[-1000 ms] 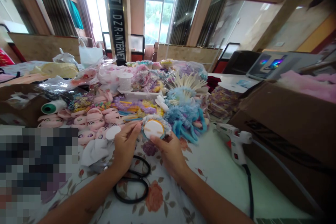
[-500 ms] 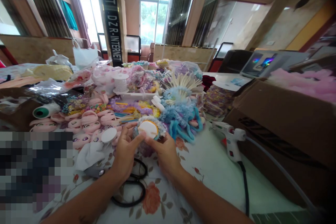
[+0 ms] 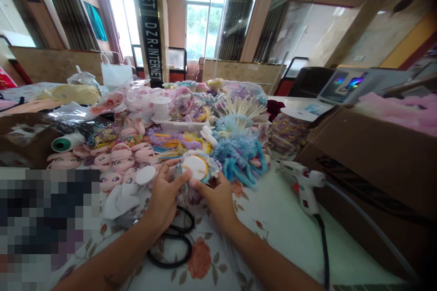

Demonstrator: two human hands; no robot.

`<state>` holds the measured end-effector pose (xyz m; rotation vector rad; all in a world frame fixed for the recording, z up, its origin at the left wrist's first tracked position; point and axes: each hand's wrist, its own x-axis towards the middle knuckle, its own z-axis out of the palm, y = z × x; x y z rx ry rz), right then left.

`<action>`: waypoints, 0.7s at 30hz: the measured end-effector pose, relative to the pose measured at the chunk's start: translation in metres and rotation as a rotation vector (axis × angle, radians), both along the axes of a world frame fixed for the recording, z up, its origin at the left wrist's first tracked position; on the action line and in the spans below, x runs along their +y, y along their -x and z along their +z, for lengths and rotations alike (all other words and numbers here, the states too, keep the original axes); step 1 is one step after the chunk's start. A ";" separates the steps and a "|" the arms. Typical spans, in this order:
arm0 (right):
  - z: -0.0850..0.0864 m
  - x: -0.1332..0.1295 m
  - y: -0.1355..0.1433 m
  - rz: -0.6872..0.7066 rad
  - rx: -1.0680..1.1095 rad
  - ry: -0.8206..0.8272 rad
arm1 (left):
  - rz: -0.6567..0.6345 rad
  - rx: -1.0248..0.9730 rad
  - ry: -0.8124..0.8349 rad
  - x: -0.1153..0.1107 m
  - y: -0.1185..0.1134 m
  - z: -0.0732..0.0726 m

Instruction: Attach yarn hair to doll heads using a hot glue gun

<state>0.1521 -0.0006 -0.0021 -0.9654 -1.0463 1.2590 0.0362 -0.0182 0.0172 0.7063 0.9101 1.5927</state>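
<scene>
Between my two hands is a fluffy yarn piece point(image 3: 214, 163) with a white disc point(image 3: 194, 168) facing up, edged in yellow. My left hand point(image 3: 166, 191) grips its left side, thumb on the disc's lower edge. On the right side, my right hand point(image 3: 218, 195) holds it with the thumb near the disc's lower rim. Black-handled scissors point(image 3: 170, 250) lie below my hands, their blades partly hidden by my left forearm. A loose white disc point(image 3: 145, 175) sits left of my left hand.
A glue gun point(image 3: 307, 186) with its cord lies on the right beside a cardboard box point(image 3: 372, 168). Blue yarn bundles point(image 3: 235, 145), pink doll faces point(image 3: 123, 159) and a yarn spool point(image 3: 293, 129) surround the far side of the flowered tablecloth point(image 3: 201, 257).
The whole view has shifted slightly, so things appear a little further right. Both hands keep hold of the yarn piece, which looks almost unchanged.
</scene>
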 end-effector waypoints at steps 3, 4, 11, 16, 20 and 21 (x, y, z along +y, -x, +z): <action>0.002 0.003 -0.011 -0.032 -0.048 -0.038 | 0.042 -0.013 0.011 0.003 0.012 0.008; 0.004 0.003 -0.015 -0.089 -0.062 -0.072 | 0.063 -0.024 0.019 0.004 0.016 0.010; 0.017 -0.002 -0.028 -0.343 -0.526 -0.638 | 0.101 0.062 0.037 0.002 0.019 0.011; 0.014 -0.002 -0.025 -0.219 -0.614 -0.540 | 0.109 0.160 -0.005 -0.003 0.013 0.013; 0.012 0.000 -0.028 -0.240 -0.636 -0.511 | 0.083 0.175 -0.005 -0.003 0.015 0.014; 0.012 0.000 -0.029 -0.262 -0.650 -0.506 | 0.076 0.173 -0.003 -0.003 0.016 0.014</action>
